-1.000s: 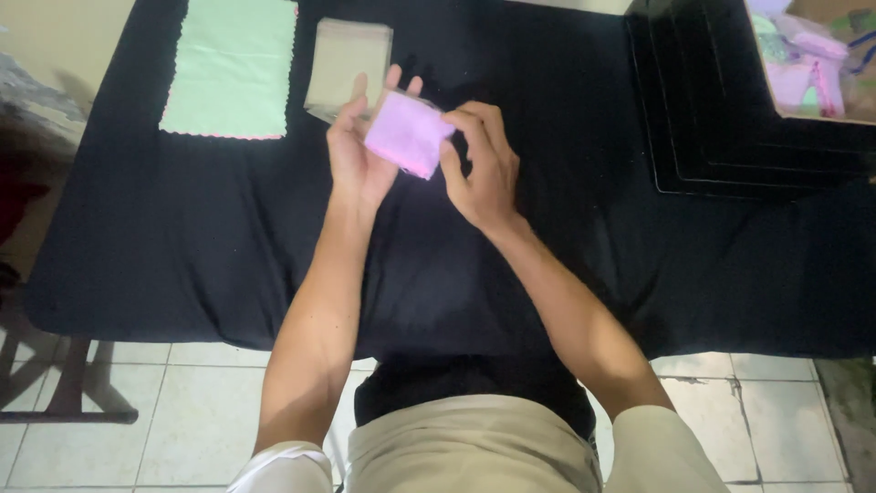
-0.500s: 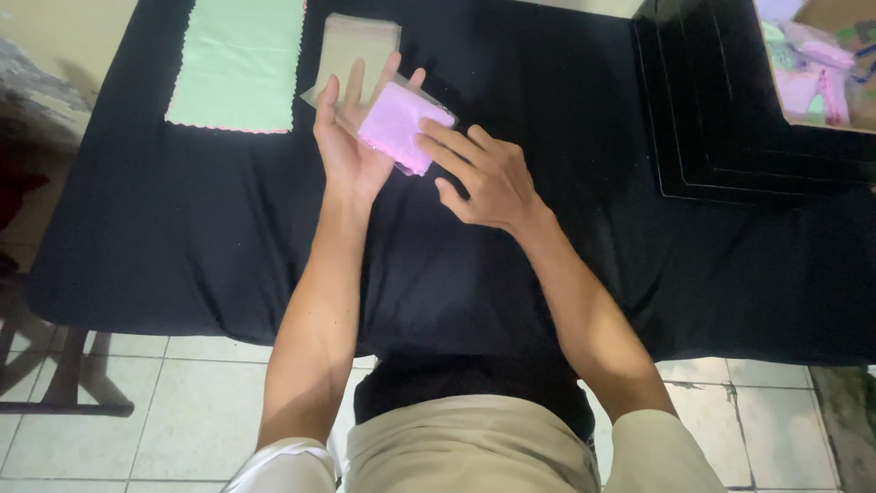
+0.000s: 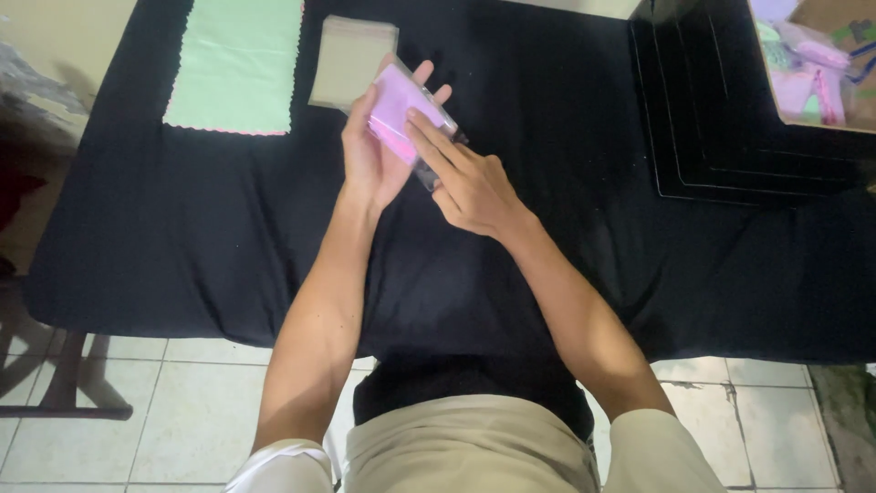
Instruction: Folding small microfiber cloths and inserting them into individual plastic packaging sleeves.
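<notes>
From the head camera, looking straight down: the left hand [image 3: 376,157] is laid open, palm up, fingers spread and apart, making a flat shelf above the black table cover [image 3: 182,228]. On that palm lies the folded pink cloth [image 3: 399,108] inside a clear sleeve, tilted on a diagonal, its upper end near the fingertips, its lower clear end jutting past the palm's edge. The right hand [image 3: 465,183] comes across from the side, fingers stretched flat and together, pressing down on the packet — not clamped round it, just pinning it against the palm, likely to keep the slippery wrap flat and steady. So the packet sits sandwiched between both hands, lifted off the table. Just behind them, a stack of clear empty sleeves [image 3: 351,62] lies within easy reach; further left, a pale green cloth [image 3: 237,64] is spread out flat. Off right, black trays [image 3: 730,128] and a cardboard box [image 3: 817,68] of pastel packets, well apart
</notes>
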